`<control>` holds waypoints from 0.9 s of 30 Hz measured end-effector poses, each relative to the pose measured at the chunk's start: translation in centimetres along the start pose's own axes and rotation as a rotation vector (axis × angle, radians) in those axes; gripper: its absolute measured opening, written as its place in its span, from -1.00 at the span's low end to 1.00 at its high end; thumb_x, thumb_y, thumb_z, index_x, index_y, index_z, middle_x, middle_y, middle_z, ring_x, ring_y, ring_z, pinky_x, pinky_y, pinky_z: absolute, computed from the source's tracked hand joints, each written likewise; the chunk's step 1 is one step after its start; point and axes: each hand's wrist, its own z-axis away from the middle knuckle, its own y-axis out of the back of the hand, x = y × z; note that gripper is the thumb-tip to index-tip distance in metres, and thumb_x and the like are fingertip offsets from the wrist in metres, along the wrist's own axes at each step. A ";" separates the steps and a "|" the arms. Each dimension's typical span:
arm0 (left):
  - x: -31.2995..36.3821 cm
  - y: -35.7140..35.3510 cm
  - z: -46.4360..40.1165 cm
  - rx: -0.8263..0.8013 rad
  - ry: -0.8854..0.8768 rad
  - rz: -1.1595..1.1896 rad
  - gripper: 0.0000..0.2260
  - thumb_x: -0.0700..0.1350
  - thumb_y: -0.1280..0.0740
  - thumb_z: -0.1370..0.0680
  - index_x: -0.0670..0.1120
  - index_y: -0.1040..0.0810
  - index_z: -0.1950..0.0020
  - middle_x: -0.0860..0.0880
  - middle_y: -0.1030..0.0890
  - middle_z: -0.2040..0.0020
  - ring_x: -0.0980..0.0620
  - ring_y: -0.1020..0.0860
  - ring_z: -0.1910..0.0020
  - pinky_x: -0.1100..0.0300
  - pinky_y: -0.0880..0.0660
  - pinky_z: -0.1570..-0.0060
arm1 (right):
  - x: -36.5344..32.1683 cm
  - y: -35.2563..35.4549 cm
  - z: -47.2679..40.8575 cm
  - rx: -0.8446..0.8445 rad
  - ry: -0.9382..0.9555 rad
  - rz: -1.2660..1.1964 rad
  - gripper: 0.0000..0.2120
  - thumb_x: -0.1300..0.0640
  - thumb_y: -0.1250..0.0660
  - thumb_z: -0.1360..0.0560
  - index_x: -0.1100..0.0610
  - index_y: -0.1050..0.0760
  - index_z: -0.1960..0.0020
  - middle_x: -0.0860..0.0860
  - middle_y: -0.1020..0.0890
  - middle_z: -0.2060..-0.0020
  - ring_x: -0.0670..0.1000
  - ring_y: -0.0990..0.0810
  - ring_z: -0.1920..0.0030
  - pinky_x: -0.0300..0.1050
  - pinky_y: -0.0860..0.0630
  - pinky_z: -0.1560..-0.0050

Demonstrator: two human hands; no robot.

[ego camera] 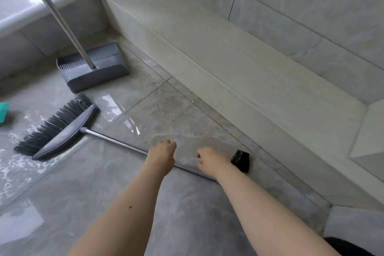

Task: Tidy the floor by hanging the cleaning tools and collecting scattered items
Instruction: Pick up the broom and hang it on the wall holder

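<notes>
A grey broom lies flat on the tiled floor, with its dark-bristled head (pixel 60 129) at the left. Its metal handle (pixel 116 141) runs right and toward me, passing under both my wrists. My left hand (pixel 163 156) hovers over the handle with fingers loosely curled and nothing in them. My right hand (pixel 209 161) is just to its right, fingers apart and holding nothing. A small dark glossy item (pixel 242 160) lies on the floor right beside my right hand. A grey dustpan (pixel 93 68) stands at the back left, its long handle (pixel 60 18) rising upward.
A raised tiled ledge (pixel 207 52) runs along the wall on the right. A teal object (pixel 4 113) sits at the far left edge. The floor at the left shows wet, shiny patches (pixel 22 131). A low tiled step (pixel 25 16) lies behind the dustpan.
</notes>
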 end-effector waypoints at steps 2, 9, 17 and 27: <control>-0.4 -1.7 -0.9 -0.037 -0.003 -0.056 -0.66 -0.26 -0.21 -0.52 -0.10 -0.41 -0.30 -0.08 -0.48 -0.25 -0.10 -0.44 -0.26 0.07 -0.42 -0.13 | 0.5 -1.5 -0.7 -0.027 -0.014 0.043 -0.71 0.10 -0.25 -0.53 0.16 -0.46 -0.22 0.14 -0.53 -0.21 0.20 -0.51 -0.21 0.03 -0.47 -0.22; -1.3 -4.9 -2.9 -0.072 -0.019 -0.185 -0.70 -0.30 -0.23 -0.49 -0.12 -0.43 -0.21 -0.09 -0.47 -0.20 -0.10 -0.45 -0.23 0.11 -0.40 -0.13 | 1.7 -4.8 -2.6 -0.042 -0.055 0.121 -0.69 0.14 -0.27 -0.52 0.15 -0.43 -0.25 0.14 -0.55 -0.22 0.17 -0.53 -0.25 -0.03 -0.45 -0.22; -0.8 -6.6 -4.0 -0.059 -0.058 -0.250 -0.69 -0.31 -0.23 -0.51 -0.12 -0.43 -0.24 -0.09 -0.48 -0.25 -0.10 -0.45 -0.28 0.11 -0.38 -0.18 | 2.2 -6.3 -4.0 -0.039 -0.061 0.142 -0.73 0.18 -0.26 -0.53 0.15 -0.48 -0.23 0.15 -0.56 -0.22 0.17 -0.53 -0.26 -0.05 -0.44 -0.25; -0.7 -5.1 -3.6 -0.054 -0.058 -0.217 -0.71 -0.39 -0.17 -0.49 -0.13 -0.44 -0.16 -0.11 -0.56 -0.16 -0.13 -0.54 -0.17 0.09 -0.44 -0.08 | 1.7 -5.0 -3.5 -0.111 -0.014 0.239 -0.72 0.16 -0.25 -0.54 0.17 -0.50 -0.23 0.14 -0.57 -0.22 0.16 -0.55 -0.25 -0.04 -0.48 -0.20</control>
